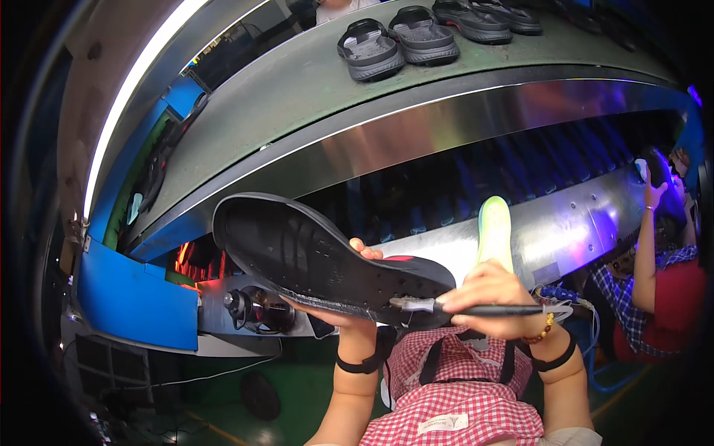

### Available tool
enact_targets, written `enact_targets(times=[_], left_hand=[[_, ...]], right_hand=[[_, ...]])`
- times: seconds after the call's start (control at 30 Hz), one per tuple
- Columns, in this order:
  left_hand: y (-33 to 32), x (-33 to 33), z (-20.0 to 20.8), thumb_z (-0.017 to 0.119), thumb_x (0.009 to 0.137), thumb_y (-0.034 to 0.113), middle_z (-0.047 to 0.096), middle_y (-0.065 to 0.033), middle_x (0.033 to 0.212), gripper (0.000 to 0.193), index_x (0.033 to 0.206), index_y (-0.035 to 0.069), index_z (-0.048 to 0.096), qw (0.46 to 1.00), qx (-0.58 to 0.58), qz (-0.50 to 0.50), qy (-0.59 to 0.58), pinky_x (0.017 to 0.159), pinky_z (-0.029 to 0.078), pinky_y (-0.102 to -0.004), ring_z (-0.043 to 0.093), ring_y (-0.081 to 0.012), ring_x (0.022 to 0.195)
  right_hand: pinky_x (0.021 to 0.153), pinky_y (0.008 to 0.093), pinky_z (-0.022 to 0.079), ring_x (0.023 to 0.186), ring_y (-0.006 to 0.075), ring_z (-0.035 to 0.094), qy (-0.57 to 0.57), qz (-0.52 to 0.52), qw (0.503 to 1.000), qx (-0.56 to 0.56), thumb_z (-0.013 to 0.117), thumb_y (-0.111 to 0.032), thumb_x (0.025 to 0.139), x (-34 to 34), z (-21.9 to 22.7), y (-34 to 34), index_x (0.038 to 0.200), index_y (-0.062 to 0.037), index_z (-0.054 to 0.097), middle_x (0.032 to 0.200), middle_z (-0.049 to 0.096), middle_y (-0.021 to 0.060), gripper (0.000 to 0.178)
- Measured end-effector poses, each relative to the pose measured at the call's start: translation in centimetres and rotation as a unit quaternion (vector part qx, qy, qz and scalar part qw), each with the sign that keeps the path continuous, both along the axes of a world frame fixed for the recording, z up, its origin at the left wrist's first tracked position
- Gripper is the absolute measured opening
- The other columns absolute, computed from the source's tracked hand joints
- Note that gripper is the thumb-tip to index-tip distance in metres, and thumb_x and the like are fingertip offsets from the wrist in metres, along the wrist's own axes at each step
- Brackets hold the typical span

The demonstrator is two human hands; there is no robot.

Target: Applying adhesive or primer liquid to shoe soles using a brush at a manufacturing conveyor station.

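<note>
A large black shoe sole (297, 260) with a raised rim is held up in front of me, tilted, its hollow side facing up. My left hand (335, 315) grips it from below, thumb side at the near edge and fingertips curling over the far edge. My right hand (494, 297) is closed around a brush (494, 310) with a black handle and a metal neck. Its pale tip touches or nearly touches the narrow right part of the sole. Thin tubing or cable hangs at the handle's end. Just beyond my right hand lies a yellow-green insole (494, 223).
The insole rests on a metal ledge (573, 223). Above it runs a green conveyor belt (260, 119) carrying several black shoes (424, 37). A dark lidded bottle (256, 308) stands left of my left hand. On the right, a co-worker's arm (645, 253) reaches up.
</note>
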State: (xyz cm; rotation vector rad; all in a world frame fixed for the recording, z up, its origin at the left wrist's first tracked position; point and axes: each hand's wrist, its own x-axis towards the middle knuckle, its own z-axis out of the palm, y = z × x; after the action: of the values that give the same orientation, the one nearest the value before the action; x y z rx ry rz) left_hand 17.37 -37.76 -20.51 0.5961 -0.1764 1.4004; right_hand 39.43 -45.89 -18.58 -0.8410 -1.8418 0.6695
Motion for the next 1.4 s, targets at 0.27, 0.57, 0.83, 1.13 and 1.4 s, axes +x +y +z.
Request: enact_targets(times=[0.27, 0.57, 0.83, 1.13, 1.4], left_hand=[[0.2, -0.6, 0.5, 0.048, 0.070, 0.083, 0.048, -0.0258, 0.124, 0.104, 0.137, 0.004, 0.043, 0.998, -0.017, -0.038, -0.042, 0.096, 0.042, -0.0506, 0.050, -0.0389, 0.108], [0.1, 0.1, 2.3, 0.042, 0.076, 0.082, 0.049, -0.0281, 0.121, 0.103, 0.134, -0.004, 0.041, 0.999, 0.014, -0.022, 0.038, 0.099, 0.040, -0.0525, 0.055, -0.0392, 0.107], [-3.1, 1.8, -0.4, 0.053, 0.070, 0.080, 0.030, -0.0249, 0.144, 0.112, 0.149, 0.008, 0.016, 0.969, 0.038, -0.050, 0.239, 0.100, 0.040, -0.0617, 0.038, -0.0451, 0.129], [-1.6, -1.1, -3.1, 0.063, 0.077, 0.052, 0.053, -0.0237, 0.124, 0.085, 0.135, -0.005, 0.038, 0.943, -0.067, -0.175, 0.273, 0.094, 0.049, -0.0469, 0.058, -0.0352, 0.110], [-1.0, -0.8, 0.6, 0.066, 0.080, 0.033, 0.053, -0.0178, 0.127, 0.077, 0.140, -0.004, 0.034, 0.881, -0.060, -0.294, 0.365, 0.097, 0.045, -0.0339, 0.057, -0.0231, 0.112]], right_hand=[[0.085, 0.0346, 0.050, 0.091, 0.0235, 0.066, 0.142, 0.087, 0.983, -0.076, 0.074, -0.001, 0.074, 1.1, -1.1, -0.5, 0.098, -0.0018, 0.071, 0.096, 0.071, 0.0116, 0.024], [0.094, 0.0383, 0.046, 0.094, 0.0251, 0.065, 0.160, 0.094, 0.962, -0.198, 0.073, 0.001, 0.074, 2.2, -2.7, -0.1, 0.097, 0.0014, 0.071, 0.100, 0.070, 0.0141, 0.022], [0.081, 0.0259, 0.053, 0.091, 0.0183, 0.066, 0.441, 0.132, 0.788, -0.408, 0.064, 0.004, 0.083, -1.3, -3.8, -2.1, 0.103, 0.0047, 0.066, 0.105, 0.067, 0.0178, 0.020], [0.088, 0.0345, 0.052, 0.097, 0.0239, 0.067, 0.124, 0.222, 0.940, -0.227, 0.071, 0.002, 0.077, 0.5, -1.2, -1.8, 0.102, 0.0007, 0.069, 0.104, 0.069, 0.0156, 0.025], [0.089, 0.0362, 0.053, 0.099, 0.0287, 0.067, 0.012, 0.334, 0.925, -0.181, 0.068, 0.002, 0.081, 0.9, 1.1, 0.8, 0.101, 0.0012, 0.069, 0.103, 0.069, 0.0177, 0.020]])
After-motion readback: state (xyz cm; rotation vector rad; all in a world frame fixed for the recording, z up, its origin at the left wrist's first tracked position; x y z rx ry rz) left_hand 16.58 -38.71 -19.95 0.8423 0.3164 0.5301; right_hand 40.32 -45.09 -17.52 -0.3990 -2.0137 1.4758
